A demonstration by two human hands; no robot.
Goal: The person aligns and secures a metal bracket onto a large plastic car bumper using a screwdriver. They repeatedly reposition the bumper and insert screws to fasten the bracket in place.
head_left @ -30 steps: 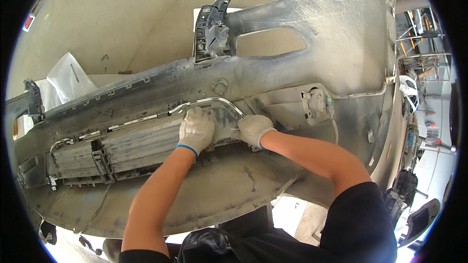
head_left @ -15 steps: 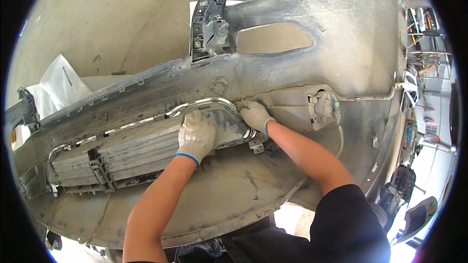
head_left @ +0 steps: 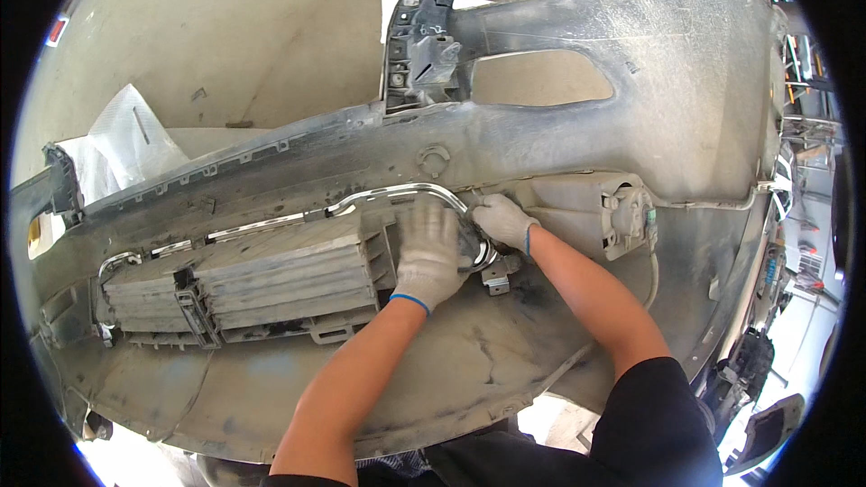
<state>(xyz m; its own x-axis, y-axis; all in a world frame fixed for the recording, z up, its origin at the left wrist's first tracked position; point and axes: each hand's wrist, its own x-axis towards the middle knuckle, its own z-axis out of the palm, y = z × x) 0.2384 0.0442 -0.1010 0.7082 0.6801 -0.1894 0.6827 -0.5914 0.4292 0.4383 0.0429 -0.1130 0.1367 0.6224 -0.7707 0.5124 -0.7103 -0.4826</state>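
A large dusty bumper cover (head_left: pixel 577 140) lies with its inner side up in front of me. A slatted shutter grille (head_left: pixel 280 275) sits in its lower opening, edged above by a bright chrome trim strip (head_left: pixel 397 190). My left hand (head_left: pixel 428 257), in a pale knitted glove, lies over the grille's right end, fingers stretched forward and smeared by motion. Beside it, at the strip's bent right corner, my gloved right hand (head_left: pixel 502 220) is closed. Whatever its fingers hold is too small to make out. A metal bracket (head_left: pixel 495 282) sticks out just below.
A black bracket (head_left: pixel 419 45) stands up on the far edge of the bumper. A lamp-like unit (head_left: pixel 627 216) with a cable is to the right. White foam wrap (head_left: pixel 126 144) lies on the floor at far left. Shelving and loose car parts line the right side.
My left hand has moved right along the grille, uncovering the open frame at its end. My right hand stays by the strip's corner. The whole view has shifted slightly.
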